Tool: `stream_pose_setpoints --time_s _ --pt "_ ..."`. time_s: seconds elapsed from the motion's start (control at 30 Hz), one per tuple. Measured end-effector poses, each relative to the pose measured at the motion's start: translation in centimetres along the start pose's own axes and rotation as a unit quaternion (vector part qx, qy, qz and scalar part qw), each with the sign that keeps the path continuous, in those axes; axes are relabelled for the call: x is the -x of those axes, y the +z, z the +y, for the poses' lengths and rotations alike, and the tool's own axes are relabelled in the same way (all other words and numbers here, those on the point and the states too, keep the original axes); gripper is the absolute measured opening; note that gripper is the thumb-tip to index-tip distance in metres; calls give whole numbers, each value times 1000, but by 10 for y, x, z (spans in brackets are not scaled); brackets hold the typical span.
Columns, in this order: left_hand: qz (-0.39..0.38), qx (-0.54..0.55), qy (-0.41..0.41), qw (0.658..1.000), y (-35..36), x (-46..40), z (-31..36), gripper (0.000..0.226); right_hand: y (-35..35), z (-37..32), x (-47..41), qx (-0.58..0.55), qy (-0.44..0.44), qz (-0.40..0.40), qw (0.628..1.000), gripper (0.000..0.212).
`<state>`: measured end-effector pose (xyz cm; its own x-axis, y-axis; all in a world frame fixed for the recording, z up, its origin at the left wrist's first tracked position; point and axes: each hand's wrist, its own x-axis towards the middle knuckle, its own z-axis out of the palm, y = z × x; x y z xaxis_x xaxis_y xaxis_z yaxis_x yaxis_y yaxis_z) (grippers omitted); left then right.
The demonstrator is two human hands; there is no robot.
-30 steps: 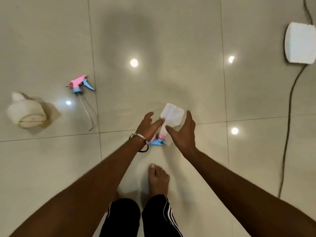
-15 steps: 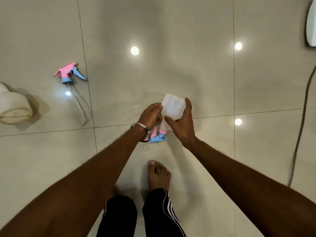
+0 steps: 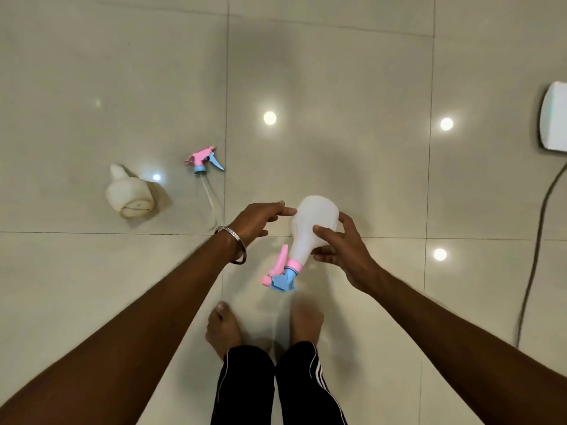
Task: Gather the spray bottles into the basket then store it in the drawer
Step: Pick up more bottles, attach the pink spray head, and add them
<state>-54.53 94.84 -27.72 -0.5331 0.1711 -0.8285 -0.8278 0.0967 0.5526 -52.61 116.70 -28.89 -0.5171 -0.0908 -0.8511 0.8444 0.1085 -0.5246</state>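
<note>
Between your two hands, in the head view, hangs the white spray bottle (image 3: 311, 223), lifted off the tiled floor (image 3: 337, 72) and tipped head-down. Its long axis runs from the round base, far from you, to the pink and blue trigger head (image 3: 280, 276), which points back toward your feet. Your right hand (image 3: 343, 250) holds it, thumb across the near face of the body and fingers curled behind the right side. Your left hand (image 3: 257, 220) is spread wide and grips nothing; its fingertips reach just to the bottle's left shoulder, and whether they touch it you cannot tell here.

What the coming move turns on lies to your left. A loose trigger head (image 3: 204, 159) with its clear dip tube (image 3: 211, 197) lies on the floor beyond your left wrist, the tube running back toward you. Farther left is a second white bottle (image 3: 130, 194), on its side and without a head, neck pointing away from you. Both are nearer your free left hand than your right, so that hand looks the natural one to send for them while the right keeps its bottle.

No basket or drawer is in sight, so gathering has barely begun. At the far right edge sit a white box (image 3: 553, 118) and a dark cable (image 3: 534, 256), well apart from the bottles.
</note>
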Motion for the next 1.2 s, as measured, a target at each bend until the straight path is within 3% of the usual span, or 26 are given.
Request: stream_pose_setpoints --time_s 0.27,0.57,0.7,0.9,1.1,1.2 --pt "14 96 60 993 -46 127 20 23 69 -43 89 7 42 -73 996 73" --pt "64 238 92 965 -95 239 11 28 165 -93 157 100 33 -119 987 52" --pt "117 317 133 932 -113 279 -12 39 213 -99 178 171 26 -169 970 56" --pt "205 417 159 871 -126 333 -58 31 272 -101 218 311 18 -234 921 71" --pt "269 501 182 802 -139 399 -92 27 333 -101 275 356 -66 -296 884 60" --pt "301 528 190 771 -155 435 -110 25 374 -95 303 377 -96 -326 862 72"
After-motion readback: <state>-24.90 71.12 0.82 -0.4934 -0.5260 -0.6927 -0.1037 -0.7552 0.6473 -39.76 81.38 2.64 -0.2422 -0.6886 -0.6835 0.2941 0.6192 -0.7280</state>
